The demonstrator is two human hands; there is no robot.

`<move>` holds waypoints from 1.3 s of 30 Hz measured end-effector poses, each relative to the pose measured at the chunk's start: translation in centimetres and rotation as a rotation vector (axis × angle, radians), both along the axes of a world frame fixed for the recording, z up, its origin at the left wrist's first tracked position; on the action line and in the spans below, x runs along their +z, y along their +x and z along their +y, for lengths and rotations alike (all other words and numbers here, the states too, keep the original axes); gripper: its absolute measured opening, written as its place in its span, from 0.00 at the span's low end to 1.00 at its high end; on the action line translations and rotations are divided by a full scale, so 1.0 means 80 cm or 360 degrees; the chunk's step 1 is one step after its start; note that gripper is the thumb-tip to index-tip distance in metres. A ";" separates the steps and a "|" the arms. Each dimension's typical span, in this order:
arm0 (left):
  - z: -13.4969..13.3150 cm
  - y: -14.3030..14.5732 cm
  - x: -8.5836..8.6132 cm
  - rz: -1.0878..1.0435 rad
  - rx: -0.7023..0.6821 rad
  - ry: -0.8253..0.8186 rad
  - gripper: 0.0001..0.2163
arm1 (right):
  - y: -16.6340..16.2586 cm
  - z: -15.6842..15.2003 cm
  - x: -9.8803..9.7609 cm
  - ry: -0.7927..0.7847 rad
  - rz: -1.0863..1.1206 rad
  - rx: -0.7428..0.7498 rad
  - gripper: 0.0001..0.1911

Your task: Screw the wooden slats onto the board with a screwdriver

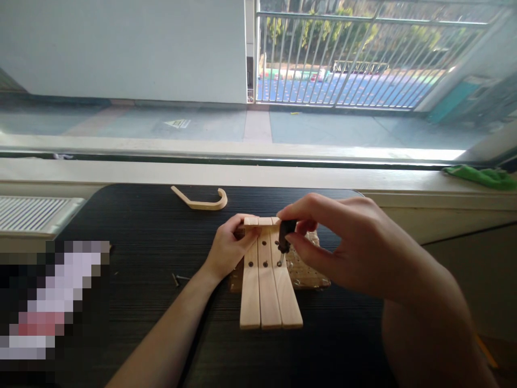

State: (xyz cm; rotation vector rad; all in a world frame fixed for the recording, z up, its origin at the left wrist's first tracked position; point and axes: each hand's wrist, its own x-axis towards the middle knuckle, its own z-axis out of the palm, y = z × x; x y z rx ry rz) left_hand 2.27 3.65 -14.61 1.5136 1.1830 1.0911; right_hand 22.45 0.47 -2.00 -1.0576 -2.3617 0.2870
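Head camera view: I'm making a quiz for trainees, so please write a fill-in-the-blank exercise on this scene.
The pale wooden slat assembly on the dark ribbed table has ___ long slats side by side.
The left hand grips its far end while the right hand pinches a small ___-handled screwdriver.
The crumpled cloth on the pale windowsill is ___.
Missing words: three; black; green.

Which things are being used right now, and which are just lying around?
In use:
- left hand holding the wooden slats
- right hand pinching the small black screwdriver, tip on a slat

Lying about, untouched:
- curved wooden piece
- loose screws
- green cloth on the sill
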 end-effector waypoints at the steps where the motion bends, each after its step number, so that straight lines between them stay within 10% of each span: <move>1: 0.000 0.000 0.000 0.0000 -0.0003 0.0002 0.07 | 0.001 0.000 0.000 -0.0018 0.0013 0.0010 0.08; 39: 0.000 -0.001 0.000 -0.0011 -0.0007 -0.0051 0.11 | 0.008 -0.003 0.003 0.0010 0.0109 0.0124 0.03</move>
